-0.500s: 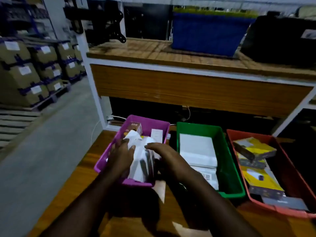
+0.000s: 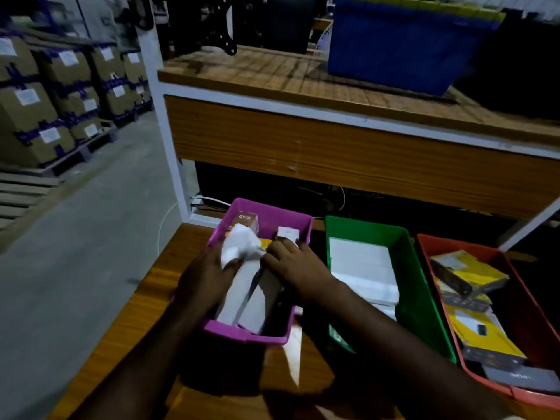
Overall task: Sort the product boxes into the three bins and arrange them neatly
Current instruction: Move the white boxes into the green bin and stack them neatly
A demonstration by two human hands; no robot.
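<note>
Both hands are down in the pink bin on the wooden table. Her left hand lies with its fingers spread over the left side of a long white box, pressing it rather than gripping. Her right hand rests flat on a darker box beside it, fingers relaxed and straight. The 2 boxes lie side by side along the bin, touching. Half a second ago the hands were cupped round an upright white bundle; now they sit further apart and the boxes lie lower and flatter between them. A crumpled white wrapper pokes up just past the left fingers, and behind it stands a small box marked 65W against the far wall. A little white box stands in the far right corner.

Right of the pink bin is a green bin holding flat white boxes, then a red bin with yellow boxes heaped untidily. Her forearms hide the near edge of the pink bin's right side. Above, a wooden shelf carries a blue crate. Stacked cartons fill the left background.
</note>
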